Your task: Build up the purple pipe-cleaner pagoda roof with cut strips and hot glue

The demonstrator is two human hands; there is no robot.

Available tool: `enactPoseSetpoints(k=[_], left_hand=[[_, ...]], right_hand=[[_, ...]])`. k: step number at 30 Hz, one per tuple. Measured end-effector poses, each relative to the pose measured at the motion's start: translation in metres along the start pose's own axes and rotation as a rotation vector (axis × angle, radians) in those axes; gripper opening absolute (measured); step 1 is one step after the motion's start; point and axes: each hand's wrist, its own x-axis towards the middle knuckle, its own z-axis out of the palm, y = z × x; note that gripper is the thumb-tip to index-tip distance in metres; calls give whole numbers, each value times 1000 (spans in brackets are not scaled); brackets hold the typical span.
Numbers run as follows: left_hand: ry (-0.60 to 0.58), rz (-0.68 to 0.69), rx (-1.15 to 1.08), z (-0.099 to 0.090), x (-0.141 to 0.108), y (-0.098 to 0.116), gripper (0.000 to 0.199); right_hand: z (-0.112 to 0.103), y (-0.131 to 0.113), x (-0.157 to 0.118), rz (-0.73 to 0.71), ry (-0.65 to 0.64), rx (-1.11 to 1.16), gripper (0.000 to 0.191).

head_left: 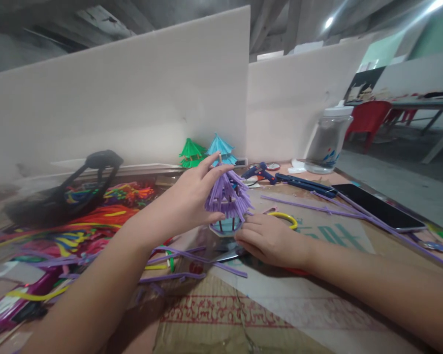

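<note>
A small pavilion model [229,196] stands before me, with a two-tier roof of fuzzy purple strips, dark posts and a pale base. My left hand [197,189] reaches round its left side, fingers over the roof top and thumb lower down at the eave. At the base's right edge, the fingers of my right hand [268,241] are curled and pinch the rim; their tips are partly hidden. A metal blade [229,255] lies under the model's front, and something red shows beneath my right wrist. Loose purple strips [177,278] lie close by.
Green [192,153] and blue [220,149] pavilion roofs stand by the white partition [133,98]. Beyond the right hand lie a yellow ring [288,218], glue gun [260,172], box cutter [304,184] and phone [378,206]. A plastic bottle [328,140] stands behind; colourful strips [103,219] heap left.
</note>
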Motion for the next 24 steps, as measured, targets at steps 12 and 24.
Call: enactPoseSetpoints(k=[12, 24], left_hand=[[6, 45, 111, -2, 1, -4, 82], [55, 51, 93, 3, 3, -5, 82]], right_hand=[[1, 1, -1, 28, -44, 55, 22], [1, 0, -1, 32, -30, 30, 23]])
